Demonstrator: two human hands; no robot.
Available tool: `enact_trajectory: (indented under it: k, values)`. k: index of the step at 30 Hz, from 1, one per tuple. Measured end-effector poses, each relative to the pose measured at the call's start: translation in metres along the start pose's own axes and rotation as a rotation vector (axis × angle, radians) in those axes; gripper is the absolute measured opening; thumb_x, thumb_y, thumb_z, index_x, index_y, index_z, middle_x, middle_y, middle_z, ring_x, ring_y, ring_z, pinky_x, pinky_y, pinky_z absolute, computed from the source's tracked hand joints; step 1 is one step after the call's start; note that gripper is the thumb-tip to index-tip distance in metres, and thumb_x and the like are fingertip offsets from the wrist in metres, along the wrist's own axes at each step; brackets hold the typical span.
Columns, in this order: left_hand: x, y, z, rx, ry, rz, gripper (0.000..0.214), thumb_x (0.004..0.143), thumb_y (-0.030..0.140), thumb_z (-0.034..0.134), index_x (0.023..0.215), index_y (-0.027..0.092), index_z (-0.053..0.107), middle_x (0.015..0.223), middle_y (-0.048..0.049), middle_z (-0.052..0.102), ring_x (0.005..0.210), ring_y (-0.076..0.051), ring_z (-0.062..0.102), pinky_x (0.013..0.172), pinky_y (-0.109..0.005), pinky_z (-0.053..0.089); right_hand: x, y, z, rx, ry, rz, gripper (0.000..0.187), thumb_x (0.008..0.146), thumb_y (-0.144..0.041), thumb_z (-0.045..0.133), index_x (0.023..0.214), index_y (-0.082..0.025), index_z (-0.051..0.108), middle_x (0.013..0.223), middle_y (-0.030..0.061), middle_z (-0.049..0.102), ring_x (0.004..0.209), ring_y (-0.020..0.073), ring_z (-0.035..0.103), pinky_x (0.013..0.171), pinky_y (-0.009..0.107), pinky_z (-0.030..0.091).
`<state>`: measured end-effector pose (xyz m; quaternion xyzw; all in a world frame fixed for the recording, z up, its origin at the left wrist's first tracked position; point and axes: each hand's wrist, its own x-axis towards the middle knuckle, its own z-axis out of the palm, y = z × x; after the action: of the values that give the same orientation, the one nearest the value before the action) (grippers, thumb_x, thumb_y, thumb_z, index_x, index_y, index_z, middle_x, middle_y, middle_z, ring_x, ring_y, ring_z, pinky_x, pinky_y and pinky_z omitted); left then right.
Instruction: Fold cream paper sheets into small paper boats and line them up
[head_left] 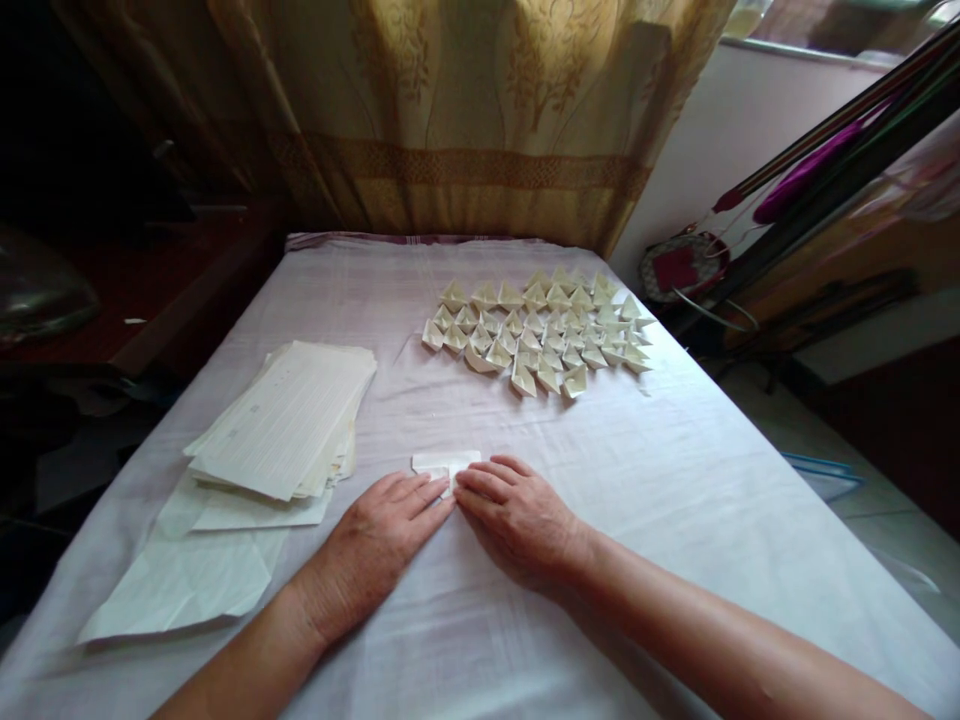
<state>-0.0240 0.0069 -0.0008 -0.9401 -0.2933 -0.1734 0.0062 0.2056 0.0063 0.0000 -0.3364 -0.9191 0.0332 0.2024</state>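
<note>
A small piece of folded white paper point(452, 460) lies flat on the bed-like surface in front of me, its upper edge showing beyond my fingertips. My left hand point(397, 515) is closed on its lower left part, thumb and fingers close together. From the other side, my right hand point(521, 510) grips the right part, with its fingers together and its thumb hidden. The fingertips of both hands nearly meet over the paper, covering its lower portion. Farther off, toward the right, several folded paper pieces with pointed peaks point(525, 380) stand in close rows.
To the left lies a stack of printed paper sheets point(292, 420), with a creased loose sheet point(187, 570) partly beneath it. A pale checked cloth point(675, 560) covers the surface. Behind it hangs a patterned curtain point(465, 110); a small bag point(684, 265) is beyond the right edge.
</note>
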Motion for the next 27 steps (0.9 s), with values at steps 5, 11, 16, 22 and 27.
enact_trajectory:
  k: [5, 11, 16, 22, 27]
  values:
    - [-0.005, -0.01, 0.0, -0.089, 0.007, 0.041, 0.032, 0.098, 0.013, 0.045, 0.122, 0.02, 0.064, 0.127, -0.0087, 0.067, 0.115, -0.021, 0.063, 0.098, -0.04, 0.053, -0.012, 0.001, 0.003, -0.048, 0.063, 0.026, 0.024, 0.096, -0.02, 0.05, 0.116, -0.02, 0.064, 0.122, 0.0065, 0.068, 0.114, 0.0215, 0.059, 0.102, 0.039, 0.04]
    - [0.009, 0.0, -0.003, -0.093, 0.016, -0.029, 0.022, 0.096, 0.015, 0.052, 0.11, 0.017, 0.068, 0.112, -0.0082, 0.071, 0.102, -0.021, 0.065, 0.092, -0.038, 0.055, -0.001, -0.002, 0.002, -0.11, -0.001, 0.062, 0.014, 0.092, -0.017, 0.056, 0.099, -0.02, 0.067, 0.107, 0.0076, 0.071, 0.099, 0.0203, 0.062, 0.096, 0.037, 0.043]
    - [0.016, -0.003, -0.007, -0.11, -0.063, -0.057, 0.017, 0.094, 0.018, 0.056, 0.099, 0.022, 0.071, 0.099, -0.0046, 0.073, 0.092, -0.021, 0.067, 0.085, -0.039, 0.056, 0.011, -0.006, -0.001, -0.182, -0.141, 0.08, 0.007, 0.089, -0.016, 0.06, 0.085, -0.018, 0.065, 0.091, 0.0058, 0.069, 0.084, 0.02, 0.062, 0.094, 0.04, 0.043]
    - [-0.003, -0.02, 0.003, -0.212, 0.107, -0.06, 0.029, 0.098, 0.02, 0.049, 0.122, 0.023, 0.065, 0.119, -0.007, 0.07, 0.111, -0.02, 0.064, 0.096, -0.038, 0.053, -0.005, -0.013, 0.008, -0.039, 0.08, 0.172, 0.016, 0.095, -0.016, 0.053, 0.105, -0.021, 0.064, 0.11, 0.0072, 0.068, 0.11, 0.0221, 0.058, 0.097, 0.036, 0.042]
    - [0.003, -0.024, 0.006, -0.095, 0.097, -0.138, 0.025, 0.096, 0.024, 0.053, 0.118, 0.021, 0.066, 0.114, -0.008, 0.071, 0.106, -0.022, 0.065, 0.094, -0.04, 0.054, 0.002, -0.015, 0.008, 0.011, 0.035, 0.302, 0.024, 0.091, -0.016, 0.055, 0.114, -0.019, 0.063, 0.106, 0.0079, 0.067, 0.103, 0.0223, 0.058, 0.092, 0.036, 0.042]
